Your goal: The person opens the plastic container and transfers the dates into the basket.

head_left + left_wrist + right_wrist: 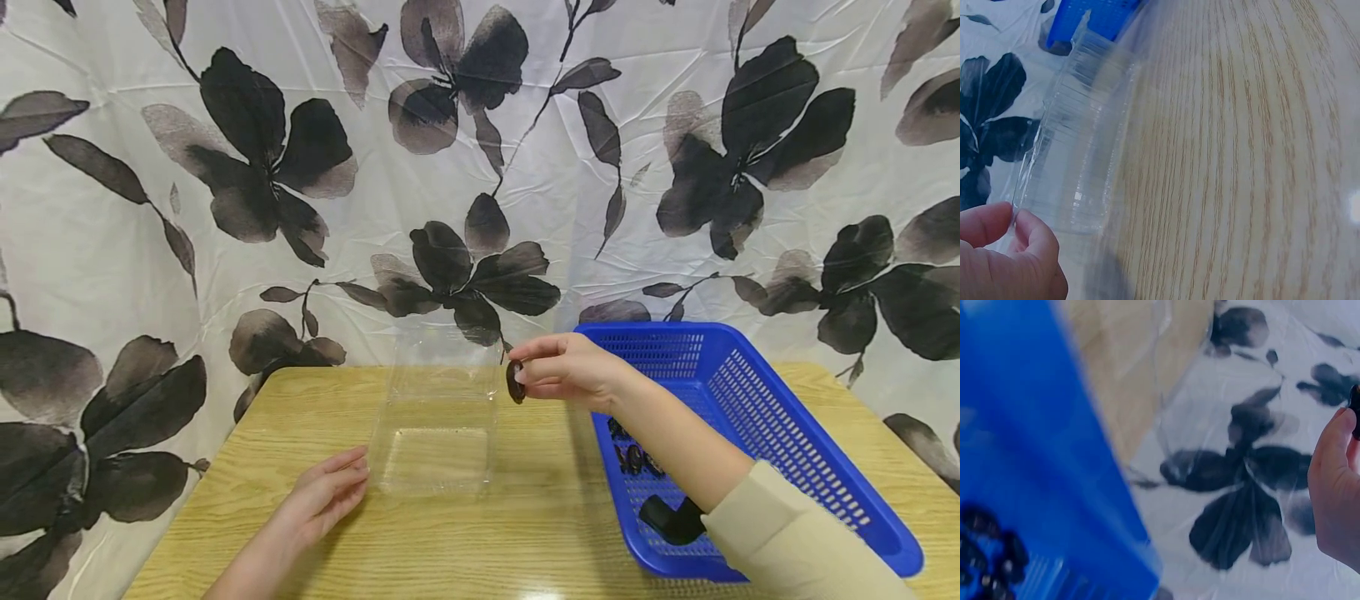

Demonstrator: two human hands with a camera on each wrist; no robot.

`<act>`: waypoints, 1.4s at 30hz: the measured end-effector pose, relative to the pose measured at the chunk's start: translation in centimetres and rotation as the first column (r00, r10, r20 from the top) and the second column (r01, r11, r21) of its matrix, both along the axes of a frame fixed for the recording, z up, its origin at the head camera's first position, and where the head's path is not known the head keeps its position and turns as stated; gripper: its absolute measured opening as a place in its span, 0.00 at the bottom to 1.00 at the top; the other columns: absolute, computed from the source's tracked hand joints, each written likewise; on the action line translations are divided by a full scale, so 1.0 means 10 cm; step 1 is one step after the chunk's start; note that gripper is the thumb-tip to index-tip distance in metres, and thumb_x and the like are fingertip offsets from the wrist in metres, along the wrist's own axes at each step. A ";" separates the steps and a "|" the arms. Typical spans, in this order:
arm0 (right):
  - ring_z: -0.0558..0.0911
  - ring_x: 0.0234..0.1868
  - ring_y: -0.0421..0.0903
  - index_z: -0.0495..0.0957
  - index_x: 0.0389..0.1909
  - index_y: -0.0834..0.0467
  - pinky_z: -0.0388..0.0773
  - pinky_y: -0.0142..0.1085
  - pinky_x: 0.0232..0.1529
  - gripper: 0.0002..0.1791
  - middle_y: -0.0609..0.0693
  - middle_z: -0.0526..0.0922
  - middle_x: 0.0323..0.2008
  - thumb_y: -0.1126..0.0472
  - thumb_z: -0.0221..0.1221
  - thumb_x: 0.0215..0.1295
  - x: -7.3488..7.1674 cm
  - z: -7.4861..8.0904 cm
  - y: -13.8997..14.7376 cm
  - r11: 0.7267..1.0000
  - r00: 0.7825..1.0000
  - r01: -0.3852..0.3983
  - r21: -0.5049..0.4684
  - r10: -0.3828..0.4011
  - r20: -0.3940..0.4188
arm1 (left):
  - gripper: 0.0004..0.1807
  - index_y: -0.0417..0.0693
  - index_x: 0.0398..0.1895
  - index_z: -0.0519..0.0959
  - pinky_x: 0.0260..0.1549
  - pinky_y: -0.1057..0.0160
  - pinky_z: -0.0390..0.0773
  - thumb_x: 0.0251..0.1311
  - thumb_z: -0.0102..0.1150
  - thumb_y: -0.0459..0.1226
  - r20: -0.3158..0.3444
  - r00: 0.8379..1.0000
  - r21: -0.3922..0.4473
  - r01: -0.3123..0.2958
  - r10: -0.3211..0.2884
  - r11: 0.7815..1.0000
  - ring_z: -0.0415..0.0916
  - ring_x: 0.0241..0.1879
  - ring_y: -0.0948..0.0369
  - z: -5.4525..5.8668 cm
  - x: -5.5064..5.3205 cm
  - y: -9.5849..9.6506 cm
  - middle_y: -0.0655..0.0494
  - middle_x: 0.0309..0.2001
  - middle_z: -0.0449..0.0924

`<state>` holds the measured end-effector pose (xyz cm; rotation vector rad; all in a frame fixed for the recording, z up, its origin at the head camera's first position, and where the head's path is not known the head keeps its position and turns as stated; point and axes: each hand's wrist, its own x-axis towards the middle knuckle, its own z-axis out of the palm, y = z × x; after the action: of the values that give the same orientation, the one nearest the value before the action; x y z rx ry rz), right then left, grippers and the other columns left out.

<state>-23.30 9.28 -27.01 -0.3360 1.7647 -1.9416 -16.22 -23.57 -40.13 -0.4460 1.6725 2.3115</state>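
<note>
A clear plastic box (438, 479) with its hinged lid (442, 375) raised stands on the table. My left hand (327, 493) is at its left side; in the left wrist view the thumb and forefinger of that hand (1013, 256) pinch the thin edge of the box (1066, 156). To the right of the lid, above the table, my right hand (573, 371) holds a small glossy dark-brown oval piece (515, 382) between thumb and fingers. Only part of this piece (1356, 412) shows in the right wrist view, and its exact kind is unclear.
A blue slotted plastic basket (817, 450) stands at the right, partly behind my right arm. Inside lie several small dark pieces (633, 458) and a black curved object (667, 521). A flower-printed curtain (615, 192) hangs behind the wooden table (540, 517).
</note>
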 end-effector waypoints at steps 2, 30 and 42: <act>0.82 0.34 0.44 0.73 0.45 0.70 0.79 0.35 0.42 0.15 0.52 0.79 0.36 0.77 0.54 0.55 0.00 0.02 0.12 1.000 1.000 0.010 -0.013 -0.010 -0.006 | 0.34 0.31 0.70 0.49 0.40 0.71 0.75 0.63 0.50 0.25 -0.005 1.000 -0.001 0.004 -0.004 1.000 0.72 0.41 0.63 0.00 0.00 0.00 0.54 0.45 0.69; 0.81 0.36 0.40 0.81 0.34 0.50 0.78 0.33 0.42 0.14 0.46 0.80 0.36 0.72 0.55 0.60 -0.23 -0.41 1.52 0.995 1.000 0.007 0.103 -0.006 -0.014 | 0.34 0.32 0.69 0.51 0.42 0.71 0.74 0.62 0.51 0.24 -0.002 1.000 0.019 -0.014 0.014 1.000 0.71 0.42 0.63 -0.03 0.00 -0.02 0.51 0.48 0.65; 0.82 0.34 0.39 0.80 0.35 0.51 0.79 0.34 0.40 0.12 0.45 0.81 0.32 0.72 0.55 0.60 -0.38 -0.78 1.80 0.976 1.000 -0.008 0.218 0.004 0.017 | 0.34 0.31 0.69 0.49 0.41 0.71 0.75 0.62 0.50 0.23 -0.009 1.000 0.010 -0.016 0.016 1.000 0.71 0.41 0.63 -0.04 0.00 0.01 0.53 0.48 0.66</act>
<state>-27.08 27.31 -34.84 -0.2475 1.9407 -1.7198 -16.24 -23.44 -40.55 -0.4499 1.6673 2.3354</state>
